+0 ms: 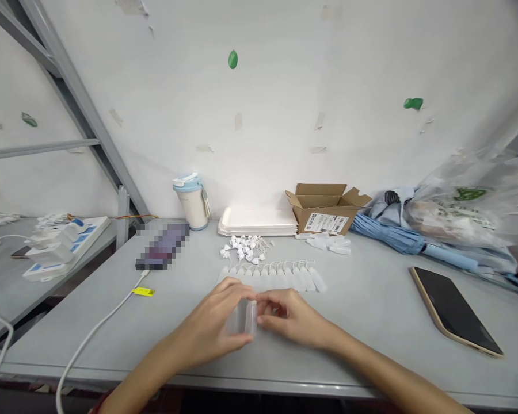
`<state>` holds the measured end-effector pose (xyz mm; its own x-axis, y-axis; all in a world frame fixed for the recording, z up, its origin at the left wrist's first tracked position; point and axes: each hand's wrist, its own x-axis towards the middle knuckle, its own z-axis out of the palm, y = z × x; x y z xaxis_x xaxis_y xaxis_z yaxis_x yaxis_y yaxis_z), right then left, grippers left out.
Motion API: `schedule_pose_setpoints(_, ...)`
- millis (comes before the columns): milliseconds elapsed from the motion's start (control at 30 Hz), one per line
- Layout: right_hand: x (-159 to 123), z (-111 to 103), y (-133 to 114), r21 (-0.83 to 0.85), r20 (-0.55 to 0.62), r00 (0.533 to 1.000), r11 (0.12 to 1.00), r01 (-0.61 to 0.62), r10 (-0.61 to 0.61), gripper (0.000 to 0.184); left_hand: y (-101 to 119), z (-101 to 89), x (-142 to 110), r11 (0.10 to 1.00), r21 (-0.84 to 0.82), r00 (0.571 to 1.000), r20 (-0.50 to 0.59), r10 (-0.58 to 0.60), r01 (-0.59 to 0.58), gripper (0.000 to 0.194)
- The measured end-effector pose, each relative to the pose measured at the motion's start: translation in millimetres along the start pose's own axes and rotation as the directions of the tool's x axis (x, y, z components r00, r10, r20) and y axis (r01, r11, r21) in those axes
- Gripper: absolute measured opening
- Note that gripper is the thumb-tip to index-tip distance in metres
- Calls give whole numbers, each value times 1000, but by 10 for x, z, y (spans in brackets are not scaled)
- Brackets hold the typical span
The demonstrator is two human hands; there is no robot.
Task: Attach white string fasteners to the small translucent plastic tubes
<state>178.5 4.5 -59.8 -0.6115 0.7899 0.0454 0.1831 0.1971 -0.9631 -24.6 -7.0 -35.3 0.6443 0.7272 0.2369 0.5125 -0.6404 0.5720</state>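
Observation:
My left hand (224, 315) holds a small translucent plastic bottle (251, 319) upright, fingertips at its top and thumb by its base. Against the bottle's right side is my right hand (287, 315), its fingers curled in; whatever they may hold is hidden. Just beyond my hands lies a row of several similar translucent bottles (300, 280), with thin white cords at their upper ends. A pile of small white caps with cords (246, 248) sits behind the row. More loose translucent bottles (326, 241) lie to the right of that pile.
At the back stand a cream cup with a blue lid (193, 202), a stack of white trays (259, 221) and an open cardboard box (326, 213). A blue umbrella (397, 237) and a phone (455, 310) lie right. A white cable (99, 322) crosses the left side.

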Motion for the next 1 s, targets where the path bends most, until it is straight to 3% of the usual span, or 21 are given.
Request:
schedule_pose_setpoints(100, -16, 70, 15, -205, 23, 999, 978, 47, -43, 16, -41, 20, -127, 994, -14, 993, 51, -110, 111, 46)
schedule_pose_setpoints(300, -12, 87, 39, -380, 30, 996, 920, 92, -87, 17, -82, 35, -139, 983, 16, 978, 95, -184, 183, 42)
schedule_pose_setpoints(667, -12, 98, 73, -503, 56, 985, 848, 166, -160, 22, -131, -39, -145, 988, 57, 983, 109, -147, 141, 46)
schedule_pose_setpoints(800, -14, 101, 69, -508, 65, 985, 844, 171, -160, 21, -97, -53, -84, 993, 99, 992, 96, -80, 70, 45)
schedule_pose_setpoints(867, -12, 99, 64, -511, 64, 985, 842, 171, -161, 21, -61, -45, -120, 986, 164, 999, 37, -27, 21, 42)
schedule_pose_setpoints(933, -11, 95, 61, -513, 63, 986, 842, 167, -157, 20, -12, -15, -269, 968, 249, 995, -97, 36, -11, 35)
schedule_pose_setpoints(1000, -9, 88, 61, -511, 68, 986, 844, 166, -153, 21, 41, 38, -531, 956, 285, 953, -260, 152, -75, 28)
